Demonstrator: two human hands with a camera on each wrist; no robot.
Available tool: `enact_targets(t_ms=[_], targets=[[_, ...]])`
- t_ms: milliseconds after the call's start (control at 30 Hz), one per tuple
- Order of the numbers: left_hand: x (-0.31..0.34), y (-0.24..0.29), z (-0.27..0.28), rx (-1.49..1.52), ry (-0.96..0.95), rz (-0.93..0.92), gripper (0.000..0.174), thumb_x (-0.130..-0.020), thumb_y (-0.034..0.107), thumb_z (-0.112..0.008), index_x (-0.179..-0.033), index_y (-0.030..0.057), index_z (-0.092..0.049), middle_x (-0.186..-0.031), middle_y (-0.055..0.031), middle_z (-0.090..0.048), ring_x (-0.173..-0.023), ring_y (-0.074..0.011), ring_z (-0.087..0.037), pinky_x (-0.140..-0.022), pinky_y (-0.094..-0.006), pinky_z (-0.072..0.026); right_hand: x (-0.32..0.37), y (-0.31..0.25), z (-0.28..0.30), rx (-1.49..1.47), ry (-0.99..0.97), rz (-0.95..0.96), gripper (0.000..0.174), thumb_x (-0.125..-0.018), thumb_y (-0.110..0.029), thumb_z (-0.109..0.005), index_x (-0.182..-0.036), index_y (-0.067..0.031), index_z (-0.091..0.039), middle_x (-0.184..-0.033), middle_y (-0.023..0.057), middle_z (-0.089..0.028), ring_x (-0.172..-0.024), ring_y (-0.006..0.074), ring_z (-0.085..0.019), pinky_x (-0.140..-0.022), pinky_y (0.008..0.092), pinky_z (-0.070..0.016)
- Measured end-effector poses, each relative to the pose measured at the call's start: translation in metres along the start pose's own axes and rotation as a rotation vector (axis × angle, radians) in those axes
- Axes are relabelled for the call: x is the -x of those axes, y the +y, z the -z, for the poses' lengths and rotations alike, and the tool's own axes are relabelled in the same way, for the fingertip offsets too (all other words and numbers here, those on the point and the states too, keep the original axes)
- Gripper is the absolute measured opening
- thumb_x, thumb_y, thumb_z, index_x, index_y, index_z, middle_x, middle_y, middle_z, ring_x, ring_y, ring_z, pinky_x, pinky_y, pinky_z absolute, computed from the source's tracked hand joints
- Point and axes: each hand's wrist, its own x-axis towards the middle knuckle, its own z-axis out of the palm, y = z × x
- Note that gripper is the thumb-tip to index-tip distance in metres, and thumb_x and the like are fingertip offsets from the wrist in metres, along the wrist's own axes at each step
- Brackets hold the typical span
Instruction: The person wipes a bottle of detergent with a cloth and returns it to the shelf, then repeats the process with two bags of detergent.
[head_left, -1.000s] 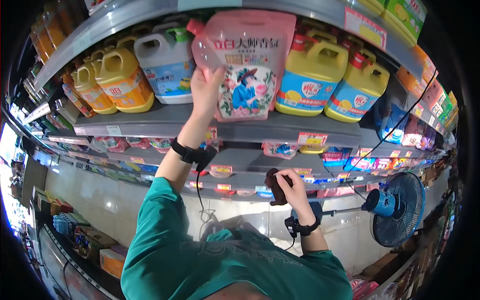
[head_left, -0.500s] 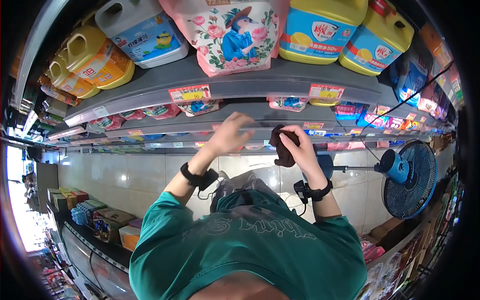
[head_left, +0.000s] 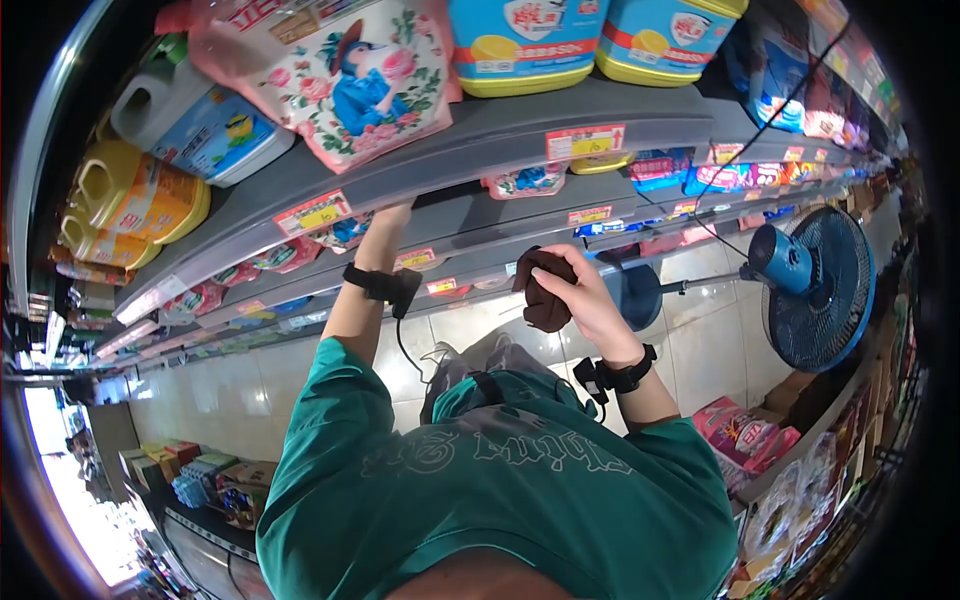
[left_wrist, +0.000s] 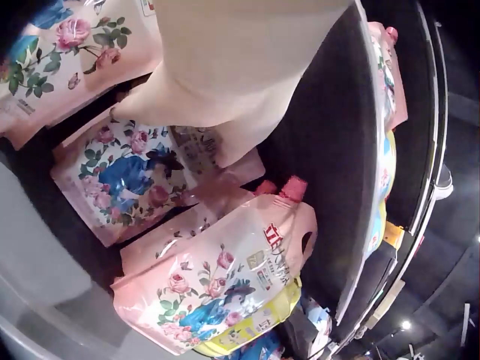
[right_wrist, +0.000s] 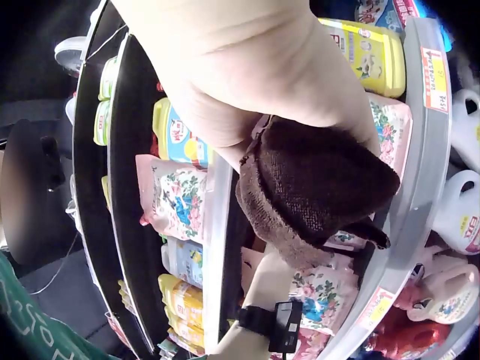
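In the left wrist view, my left hand grips a pink floral pouch across its upper part, digits at either side. Another pink pouch leans beside it, and a third is close to the hand on the other side. The head view shows my left forearm going in under the upper shelf edge, with the fingers hidden. My right hand holds a bunched dark brown cloth in front of the shelves; the right wrist view shows this cloth folded within the fingers.
A large pink pouch stands tilted on the upper shelf, between a grey jug and yellow-and-blue jugs. A blue standing fan is at the right, with a black cable hanging nearby. Boxes lie low at the left.
My left hand has left the large pink pouch above, come down and gone into the lower shelf. The head view has shifted rightward and downward. My right hand still holds the cloth.
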Motion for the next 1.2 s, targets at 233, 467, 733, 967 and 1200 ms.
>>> enact_targets(t_ms=[233, 467, 733, 967, 1200], targets=[[-0.011, -0.009, 0.005, -0.128, -0.057, 0.060, 0.032, -0.098, 0.026, -0.052, -0.114, 0.0001, -0.064, -0.116, -0.0154, -0.065, -0.108, -0.0337, -0.059, -0.098, -0.0414, -0.0432, 0.016, 0.002, 0.016, -0.056, 0.070, 0.023, 0.025, -0.094, -0.014, -0.065, -0.116, -0.0038, -0.057, -0.101, 0.0047, -0.065, -0.092, 0.0113, -0.061, -0.081, 0.0289, -0.0496], [-0.020, -0.003, -0.002, -0.215, -0.051, 0.101, 0.032, -0.098, 0.025, -0.052, -0.113, 0.0000, -0.064, -0.116, -0.0158, -0.066, -0.108, -0.0344, -0.059, -0.098, -0.0419, -0.0430, 0.019, 0.005, 0.022, -0.013, 0.100, 0.038, 0.024, -0.094, -0.014, -0.066, -0.114, -0.0036, -0.058, -0.100, 0.0042, -0.065, -0.091, 0.0111, -0.061, -0.081, 0.0282, -0.0491], [0.011, 0.041, -0.020, -0.224, 0.068, 0.220, 0.031, -0.097, 0.025, -0.051, -0.112, -0.0001, -0.064, -0.115, -0.0161, -0.066, -0.108, -0.0352, -0.059, -0.098, -0.0425, -0.0427, 0.011, 0.008, 0.019, -0.086, 0.053, -0.011, 0.024, -0.094, -0.014, -0.065, -0.115, -0.0044, -0.058, -0.102, 0.0039, -0.064, -0.094, 0.0111, -0.061, -0.082, 0.0283, -0.0490], [0.011, 0.032, -0.013, -0.182, -0.137, 0.070, 0.028, -0.084, 0.018, -0.063, -0.104, -0.0015, -0.067, -0.103, -0.0200, -0.069, -0.101, -0.0355, -0.064, -0.088, -0.0415, -0.0490, -0.006, 0.013, 0.008, -0.042, -0.019, -0.059, 0.024, -0.096, -0.013, -0.062, -0.118, -0.0047, -0.057, -0.106, 0.0049, -0.064, -0.097, 0.0123, -0.062, -0.084, 0.0293, -0.0504], [0.014, 0.036, -0.007, -0.565, -0.183, -0.112, 0.021, -0.089, 0.010, -0.054, -0.097, -0.0022, -0.068, -0.097, -0.0207, -0.069, -0.093, -0.0312, -0.067, -0.084, -0.0378, -0.0509, -0.007, 0.011, -0.006, -0.058, -0.052, -0.103, 0.024, -0.096, -0.013, -0.062, -0.118, -0.0036, -0.058, -0.105, 0.0049, -0.065, -0.097, 0.0122, -0.062, -0.085, 0.0292, -0.0504]])
